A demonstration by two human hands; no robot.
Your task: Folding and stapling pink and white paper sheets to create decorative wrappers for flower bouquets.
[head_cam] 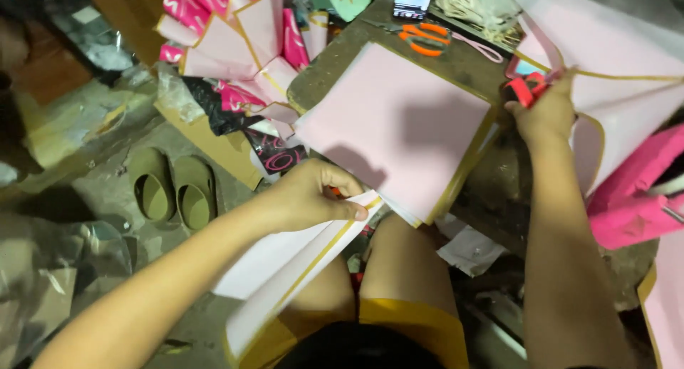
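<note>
On the rough round desk [491,177] lay a square pink paper stack [395,123]; below it my left hand [310,198] pinched a gold-edged sheet [285,269], right hand [545,112] gripping a red tool [526,90].

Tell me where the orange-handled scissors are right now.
In the head view, the orange-handled scissors lie at the top centre on the worn table, just beyond the far edge of the pink sheet stack and below a phone.

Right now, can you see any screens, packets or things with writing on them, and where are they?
Small rectangular phone screen: top middle, behind the orange scissors, lit, pale and dark.
Glossy black wrapping sheet with pink lettering: left of the pink paper stack, partly hidden.
Hot-pink sheets with white lettering: top left, crumpled.
</note>
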